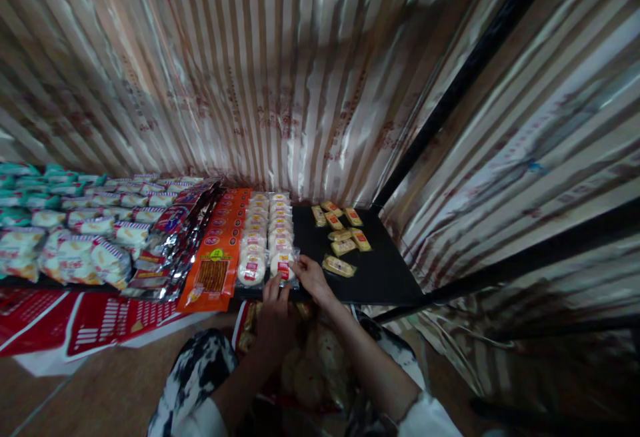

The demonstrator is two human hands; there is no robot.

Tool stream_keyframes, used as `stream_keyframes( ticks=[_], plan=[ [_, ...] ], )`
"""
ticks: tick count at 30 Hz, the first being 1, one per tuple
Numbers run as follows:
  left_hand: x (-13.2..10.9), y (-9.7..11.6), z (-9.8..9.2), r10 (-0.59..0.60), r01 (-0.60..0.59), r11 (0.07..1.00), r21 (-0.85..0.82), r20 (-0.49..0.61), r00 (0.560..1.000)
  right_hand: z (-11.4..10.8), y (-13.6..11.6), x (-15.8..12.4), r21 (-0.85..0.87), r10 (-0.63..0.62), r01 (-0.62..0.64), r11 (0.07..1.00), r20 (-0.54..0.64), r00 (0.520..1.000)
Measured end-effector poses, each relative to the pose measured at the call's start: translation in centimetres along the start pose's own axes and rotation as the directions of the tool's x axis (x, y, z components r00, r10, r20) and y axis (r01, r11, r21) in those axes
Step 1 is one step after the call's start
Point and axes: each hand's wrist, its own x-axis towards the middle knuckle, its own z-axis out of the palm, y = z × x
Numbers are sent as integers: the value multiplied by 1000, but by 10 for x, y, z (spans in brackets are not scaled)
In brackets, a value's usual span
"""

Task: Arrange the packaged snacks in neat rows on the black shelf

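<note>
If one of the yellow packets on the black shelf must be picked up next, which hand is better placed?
Probably the right hand: it is nearer to the yellow packets, while the left hand lies farther left. Both hands are at the right-hand front white packet.

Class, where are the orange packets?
In the head view, the orange packets lie left of centre on the black shelf, between silvery packets and white packets.

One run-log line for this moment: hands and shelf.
left hand: near edge of right row's front white packet | right hand: fingers at its right edge | black shelf: loose yellow packets
</note>
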Motion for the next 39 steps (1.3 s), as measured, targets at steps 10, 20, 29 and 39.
stream_keyframes(
  ticks=[10,20,29,39],
  plan=[
    [10,-8,4,-45,42,998,42,74,996,7,2,11,-341,-115,82,936,-79,990],
    [10,-12,15,-45,34,990,138,75,996,19,19,7,-495,-183,105,862,-111,977],
    [5,-15,18,84,-92,965,244,46,995,14,10,-9,-274,-183,127,953,-191,964],
    [-40,9,22,168,-156,986,-64,304,938,-60,70,-115,-425,-212,94,900,-238,948]
  ],
)
